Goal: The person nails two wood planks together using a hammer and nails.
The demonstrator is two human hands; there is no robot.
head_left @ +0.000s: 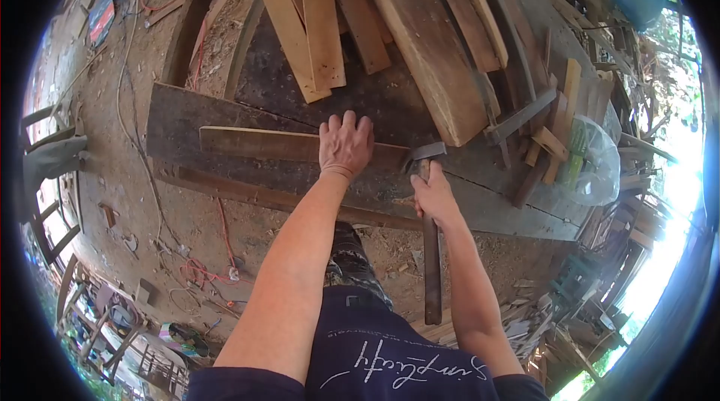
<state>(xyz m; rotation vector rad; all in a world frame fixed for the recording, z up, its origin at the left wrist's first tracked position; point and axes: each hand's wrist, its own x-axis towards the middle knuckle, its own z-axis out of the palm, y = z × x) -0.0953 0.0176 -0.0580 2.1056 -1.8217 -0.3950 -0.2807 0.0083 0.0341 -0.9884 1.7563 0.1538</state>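
My right hand [435, 195] is wrapped around the wooden handle of a hammer [432, 266], high up near its metal head. The handle hangs down toward my body, and the head is right at the right end of a narrow wooden board [259, 144]. That board lies lengthwise along the near side of a dark, worn workbench [180, 120]. Across its middle, my left hand [346, 145] holds it down, fingers bent over the far edge and knuckles up.
Loose planks [319, 19] and a thick slab [420, 56] lie across the far side of the bench. A clear plastic bag [592, 161] sits at right among wood offcuts [551, 142]. Cords [202, 273] trail over the dirt floor. At the left edge, a person's leg [56, 157] shows.
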